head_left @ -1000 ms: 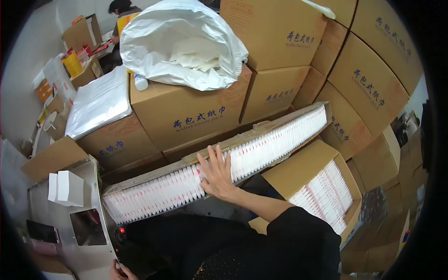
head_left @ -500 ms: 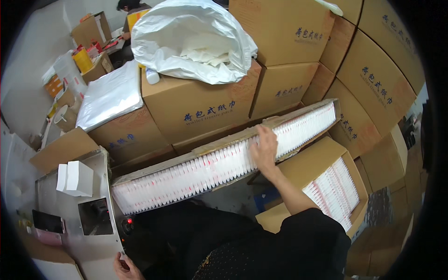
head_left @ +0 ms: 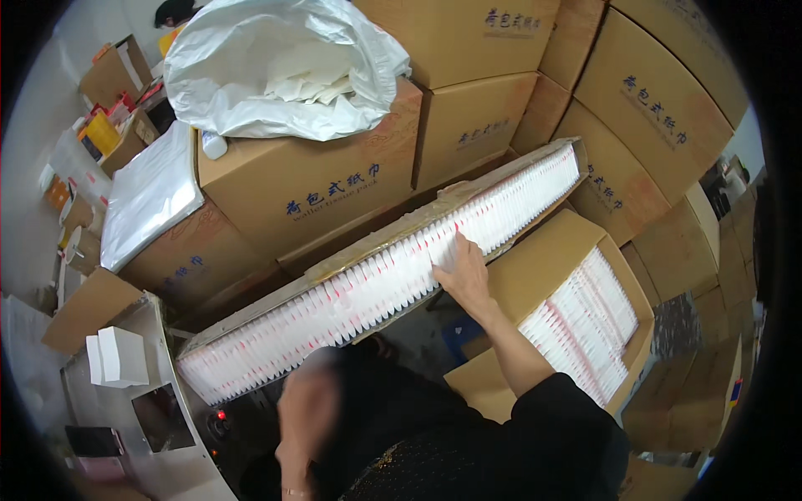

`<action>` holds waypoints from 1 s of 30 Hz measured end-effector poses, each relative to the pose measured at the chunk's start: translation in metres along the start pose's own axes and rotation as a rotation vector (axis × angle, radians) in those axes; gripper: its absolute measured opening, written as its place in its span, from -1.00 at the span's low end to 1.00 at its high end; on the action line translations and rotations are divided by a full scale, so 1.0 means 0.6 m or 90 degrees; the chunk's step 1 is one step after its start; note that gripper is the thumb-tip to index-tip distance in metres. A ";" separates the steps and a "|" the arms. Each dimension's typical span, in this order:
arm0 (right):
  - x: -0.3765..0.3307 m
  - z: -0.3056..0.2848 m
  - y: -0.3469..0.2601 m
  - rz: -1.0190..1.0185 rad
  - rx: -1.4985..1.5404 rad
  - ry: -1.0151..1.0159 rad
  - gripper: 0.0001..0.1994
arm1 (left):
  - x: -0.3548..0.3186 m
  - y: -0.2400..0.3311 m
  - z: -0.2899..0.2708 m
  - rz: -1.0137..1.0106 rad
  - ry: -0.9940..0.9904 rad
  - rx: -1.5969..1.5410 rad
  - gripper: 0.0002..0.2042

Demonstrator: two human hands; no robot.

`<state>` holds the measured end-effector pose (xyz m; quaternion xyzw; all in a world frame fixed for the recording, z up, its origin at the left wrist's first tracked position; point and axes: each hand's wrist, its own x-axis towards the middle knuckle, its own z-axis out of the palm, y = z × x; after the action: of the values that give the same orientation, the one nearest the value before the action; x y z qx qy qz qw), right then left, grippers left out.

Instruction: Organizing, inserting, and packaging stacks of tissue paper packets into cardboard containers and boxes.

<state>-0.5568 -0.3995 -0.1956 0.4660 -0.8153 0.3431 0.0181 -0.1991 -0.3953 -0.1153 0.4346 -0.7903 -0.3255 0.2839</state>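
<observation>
Blue Chinese characters [head_left: 334,190] stand on the front of the middle carton [head_left: 284,171], above a smaller line of Latin letters [head_left: 337,202]. Similar blue print marks the carton [head_left: 225,242] at its left, the carton [head_left: 451,159] at its right and the tilted-looking carton [head_left: 622,121] farther right.

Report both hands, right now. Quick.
Left hand: too blurred to tell open from closed.
Right hand: partly open, thumb apart from fingers, at the row of white packs; any grip can't be told.

Left hand [head_left: 310,407] in a blur
</observation>
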 end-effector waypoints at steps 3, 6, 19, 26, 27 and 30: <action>0.010 0.030 0.000 -0.010 -0.014 0.038 -0.30 | 0.060 0.014 0.076 0.121 -0.115 -0.053 -0.57; 0.008 0.040 0.013 -0.043 -0.019 0.092 -0.30 | 0.111 0.024 0.164 0.157 -0.132 -0.069 -0.40; 0.010 0.036 0.000 -0.029 -0.011 0.105 -0.36 | 0.150 0.066 0.340 0.111 0.085 -0.030 -0.21; 0.008 0.043 0.012 -0.037 -0.005 0.101 -0.35 | 0.163 0.067 0.371 0.064 0.100 -0.033 -0.12; 0.007 0.042 0.012 -0.041 0.001 0.098 -0.35 | 0.166 0.070 0.369 0.046 0.112 -0.060 -0.08; 0.010 0.043 0.017 -0.068 0.004 0.127 -0.36 | 0.163 0.086 0.355 -0.065 0.104 -0.275 -0.04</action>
<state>-0.5604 -0.4155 -0.2184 0.4726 -0.7822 0.3890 0.1157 -0.4259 -0.4023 -0.1935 0.4282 -0.6534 -0.4650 0.4165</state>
